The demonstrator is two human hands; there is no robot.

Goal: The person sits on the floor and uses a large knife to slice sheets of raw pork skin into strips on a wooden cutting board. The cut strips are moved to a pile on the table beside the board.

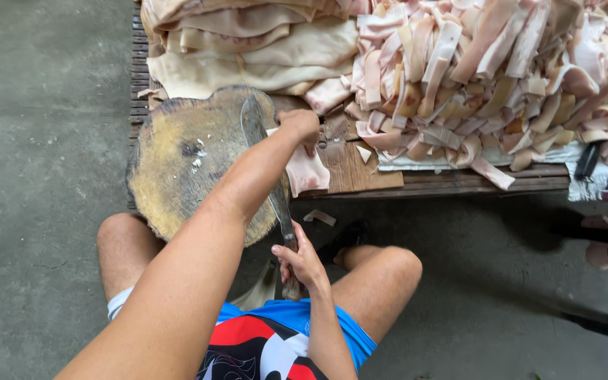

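Observation:
My left hand (300, 125) reaches forward past a round, worn wooden chopping block (177, 165) and grips a pale pink piece of pork skin (307, 171) lying at the block's right edge. My right hand (300, 259), close to my knees, is shut on the handle of a long knife (265, 151). Its blade runs up across the block toward the left hand and passes under my left forearm.
A low wooden slat platform (431, 181) carries stacked whole skin sheets (248, 49) at the back and a big heap of cut skin strips (501, 70) to the right. One scrap (319, 217) lies on the concrete floor (43, 141). A dark handle (588, 160) rests at the right.

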